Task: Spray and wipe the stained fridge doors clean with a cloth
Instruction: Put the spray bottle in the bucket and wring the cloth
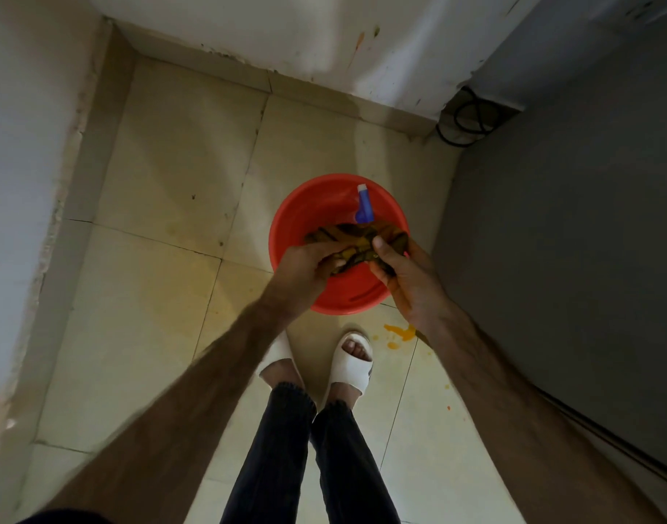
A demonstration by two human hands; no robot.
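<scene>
A dark brown and yellow patterned cloth (356,238) is bunched up over a red plastic basin (305,213) on the tiled floor. My left hand (305,268) grips its left part and my right hand (403,281) grips its right part, thumb on top. A blue spray bottle with a white cap (364,204) lies inside the basin behind the cloth, its lower end hidden. The grey fridge door (570,240) rises along the right side.
An orange spill (402,332) and small orange drops mark the floor tiles beside my right foot. My feet in white sandals (352,363) stand just behind the basin. A black cable (466,119) coils in the far corner. White walls close the left and far sides.
</scene>
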